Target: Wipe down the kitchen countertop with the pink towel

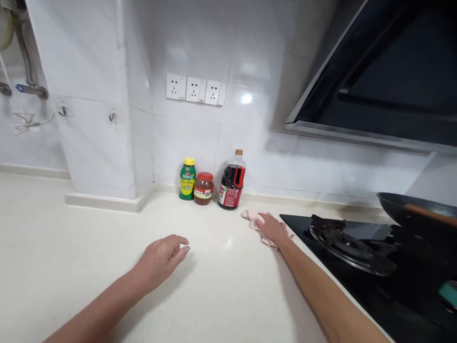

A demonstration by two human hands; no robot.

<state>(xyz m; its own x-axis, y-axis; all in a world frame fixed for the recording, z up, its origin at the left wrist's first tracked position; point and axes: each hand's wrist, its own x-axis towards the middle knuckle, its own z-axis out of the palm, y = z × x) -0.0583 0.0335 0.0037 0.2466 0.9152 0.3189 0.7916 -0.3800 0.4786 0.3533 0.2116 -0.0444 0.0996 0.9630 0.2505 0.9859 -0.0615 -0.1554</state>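
Observation:
My right hand point(274, 228) presses a pale pink cloth point(254, 218) against the white countertop point(217, 281), beside the stove's left edge. Parts of the cloth stick out around the fingers; the rest lies hidden beneath them. Above the counter, my left hand point(162, 259) hovers with nothing in it, thumb and forefinger apart and fingers loosely bent. Against the wall stand a green squeeze bottle point(187, 180) with a yellow cap, a red-lidded jar point(203, 189) and a large bottle of dark sauce point(231, 183) with a red handle. Of these, the dark sauce bottle is closest to the cloth.
On the right is a black gas stove point(342, 267) with a burner grate point(352, 245) and a wok point(414, 209). A range hood point(385, 81) slopes overhead. Wall sockets point(194, 89) sit above the bottles. At left, a tiled pillar point(96, 143) juts onto the counter.

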